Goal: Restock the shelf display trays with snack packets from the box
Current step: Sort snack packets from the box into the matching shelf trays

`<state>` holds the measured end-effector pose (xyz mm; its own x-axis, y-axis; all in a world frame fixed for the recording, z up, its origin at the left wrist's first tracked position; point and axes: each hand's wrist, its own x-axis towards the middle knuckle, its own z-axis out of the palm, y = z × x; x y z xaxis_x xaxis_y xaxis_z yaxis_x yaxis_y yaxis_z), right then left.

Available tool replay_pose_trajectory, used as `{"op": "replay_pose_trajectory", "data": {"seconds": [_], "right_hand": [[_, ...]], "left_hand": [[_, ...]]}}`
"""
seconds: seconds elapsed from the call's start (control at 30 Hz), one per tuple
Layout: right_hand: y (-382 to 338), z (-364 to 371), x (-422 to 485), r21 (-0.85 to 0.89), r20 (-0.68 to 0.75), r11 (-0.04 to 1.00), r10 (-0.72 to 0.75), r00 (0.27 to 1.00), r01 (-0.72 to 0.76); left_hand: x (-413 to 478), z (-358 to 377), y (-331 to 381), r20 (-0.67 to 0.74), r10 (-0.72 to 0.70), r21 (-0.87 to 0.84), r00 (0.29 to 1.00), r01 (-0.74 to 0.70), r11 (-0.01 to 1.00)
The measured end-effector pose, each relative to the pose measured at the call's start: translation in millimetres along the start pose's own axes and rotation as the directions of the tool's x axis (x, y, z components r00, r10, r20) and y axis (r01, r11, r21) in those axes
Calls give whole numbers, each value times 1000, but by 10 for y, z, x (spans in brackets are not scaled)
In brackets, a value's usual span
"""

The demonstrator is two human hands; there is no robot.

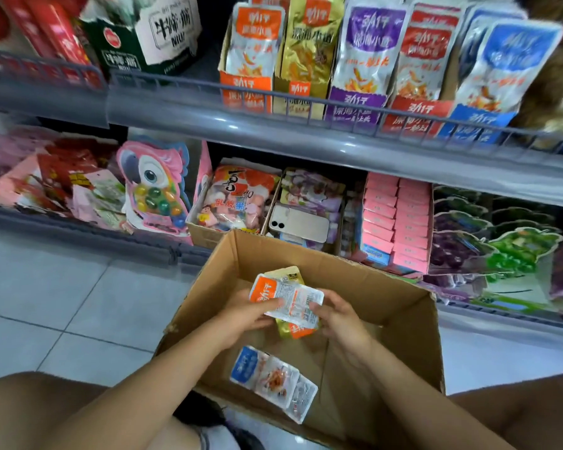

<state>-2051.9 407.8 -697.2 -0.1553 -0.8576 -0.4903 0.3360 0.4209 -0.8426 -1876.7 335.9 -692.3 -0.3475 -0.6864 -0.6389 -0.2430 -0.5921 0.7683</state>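
1. Pale floor tiles (62, 303) lie underfoot, and an open box (403, 306) sits on them between the person's knees, close against the lower shelf.
2. One blue packet (273, 381) lies loose on the box bottom, near the closest wall.
3. Both hands meet over the middle of the box. The left hand (241, 316) grips a small stack of packets (290, 300), with its thumb across the orange top one. The right hand (338, 316) pinches the stack's right edge with curled fingers. A gold packet and more orange show beneath.
4. The step looks like sorting by colour before shelving. It would go best by fanning the stack and peeling off one colour at a time. Each packet should be turned label out and header up before lifting, since they look slippery.
5. Forearms come in from the lower corners. Both wrists bend inward, with the palms half facing each other.
6. Farther off, a phone (301, 224) lies on goods on the lower shelf.
7. Farthest, behind the upper rail (208, 115), stand the trays: orange tray (246, 92), gold tray (301, 92), then purple, red and blue. All hold upright packets, so each colour has a place.
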Motion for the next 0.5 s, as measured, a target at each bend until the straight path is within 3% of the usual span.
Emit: {"op": "replay_pose_trajectory", "data": {"seconds": [0.07,0.2,0.37,0.5], "right_hand": [[-141,32,-149,6,54,1000,16,998,-16],[-492,66,-391,-215,128,968,-107,986,133],[-850,125,-524,-426,194,862,-211,958,276],[-968,202,-582,-393,235,869,-221,947,300]], "left_hand": [[-145,2,94,-6,67,-92,998,-67,993],[-450,37,317,-30,152,62,988,-150,987],[-722,102,541,50,113,45,992,-116,992],[-868,204,656,127,136,-69,983,-128,989]]}}
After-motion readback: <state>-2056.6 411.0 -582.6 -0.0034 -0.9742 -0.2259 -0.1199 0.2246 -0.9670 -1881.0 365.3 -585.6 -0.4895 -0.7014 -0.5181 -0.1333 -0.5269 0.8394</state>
